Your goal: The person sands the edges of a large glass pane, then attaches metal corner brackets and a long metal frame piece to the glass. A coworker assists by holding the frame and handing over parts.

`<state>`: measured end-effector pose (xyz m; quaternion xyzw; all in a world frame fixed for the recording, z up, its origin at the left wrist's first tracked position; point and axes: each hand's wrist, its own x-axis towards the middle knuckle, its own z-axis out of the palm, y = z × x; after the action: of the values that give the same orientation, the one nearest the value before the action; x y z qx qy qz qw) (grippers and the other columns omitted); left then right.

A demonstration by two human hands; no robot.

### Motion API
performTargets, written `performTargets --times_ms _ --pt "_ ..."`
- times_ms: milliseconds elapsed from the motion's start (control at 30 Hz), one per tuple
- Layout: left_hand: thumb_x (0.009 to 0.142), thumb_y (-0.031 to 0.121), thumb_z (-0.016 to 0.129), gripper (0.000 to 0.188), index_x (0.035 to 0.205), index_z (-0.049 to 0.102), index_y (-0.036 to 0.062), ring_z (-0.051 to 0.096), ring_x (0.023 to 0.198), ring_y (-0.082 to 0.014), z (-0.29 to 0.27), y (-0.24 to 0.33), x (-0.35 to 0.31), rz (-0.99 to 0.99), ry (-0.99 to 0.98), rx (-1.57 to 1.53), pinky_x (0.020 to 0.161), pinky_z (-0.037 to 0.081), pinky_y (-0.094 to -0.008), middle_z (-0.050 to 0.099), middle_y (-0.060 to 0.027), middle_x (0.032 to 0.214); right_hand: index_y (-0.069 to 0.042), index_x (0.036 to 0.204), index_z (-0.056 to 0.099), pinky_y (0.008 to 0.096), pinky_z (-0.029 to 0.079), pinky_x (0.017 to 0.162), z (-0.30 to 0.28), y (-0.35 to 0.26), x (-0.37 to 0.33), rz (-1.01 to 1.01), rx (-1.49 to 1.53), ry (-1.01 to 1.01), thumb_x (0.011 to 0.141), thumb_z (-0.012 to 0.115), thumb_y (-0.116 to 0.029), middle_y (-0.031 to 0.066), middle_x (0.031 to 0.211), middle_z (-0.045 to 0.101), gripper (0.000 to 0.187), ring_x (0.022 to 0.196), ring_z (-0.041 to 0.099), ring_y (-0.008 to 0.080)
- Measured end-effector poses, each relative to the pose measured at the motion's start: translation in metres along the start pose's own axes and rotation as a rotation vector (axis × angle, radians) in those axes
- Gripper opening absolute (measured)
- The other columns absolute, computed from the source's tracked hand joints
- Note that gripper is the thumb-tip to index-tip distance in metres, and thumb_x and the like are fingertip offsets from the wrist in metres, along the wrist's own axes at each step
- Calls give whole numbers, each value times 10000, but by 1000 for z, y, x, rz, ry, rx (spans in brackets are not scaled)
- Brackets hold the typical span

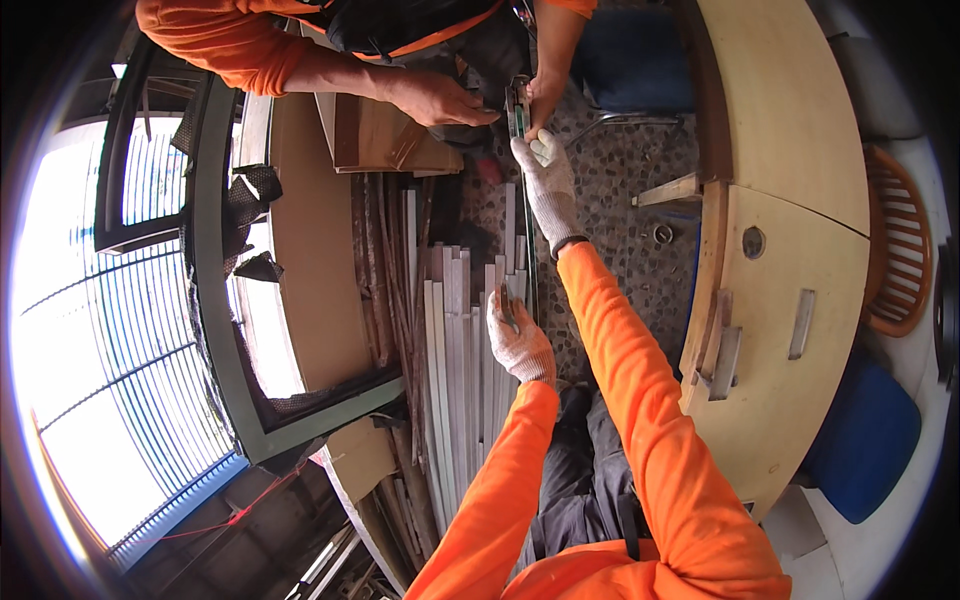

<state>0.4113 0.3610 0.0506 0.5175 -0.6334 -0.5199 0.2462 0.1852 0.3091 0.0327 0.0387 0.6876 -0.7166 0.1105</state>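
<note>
My right hand (550, 185), in a white knit glove, reaches far forward. Its bent fingers close at the near end of a narrow metal piece with a green part (519, 115); exactly what they grip is hidden. A co-worker's bare right hand (440, 98) and left hand (543, 100) are at the far side of that metal piece. A thin, long strip (531, 255) runs from there toward me. My left hand (520, 345), also gloved, is nearer my body with its fingers curled around a small brownish thing (508, 305), too unclear to name.
Several grey metal bars (455, 330) lie lengthwise on the left of my hands. A green frame (220, 300) leans farther left, beside a brown board (315, 250). On the right stands a pale wooden cabinet (790, 290) with handles. A metal ring (662, 234) lies on the pebbled floor.
</note>
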Motion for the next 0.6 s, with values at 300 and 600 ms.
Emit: performTargets --times_ms 300,600 --pt "1056 27 577 373 1426 549 -12 602 1295 -204 8 1 -5 71 22 28 1122 448 -341 641 -131 1420 17 1286 642 278 485 832 -9 22 30 114 159 72 989 673 -573 36 1103 685 662 900 588 100" --pt "1031 -4 609 355 1385 599 9 658 1182 -210 3 2 -9 214 116 92 1044 516 -354 688 -121 1294 6 1384 575 402 529 1053 -66 -17 -108 -7 -120 -228 1013 703 -328 191 1327 660 515 1227 659 272"
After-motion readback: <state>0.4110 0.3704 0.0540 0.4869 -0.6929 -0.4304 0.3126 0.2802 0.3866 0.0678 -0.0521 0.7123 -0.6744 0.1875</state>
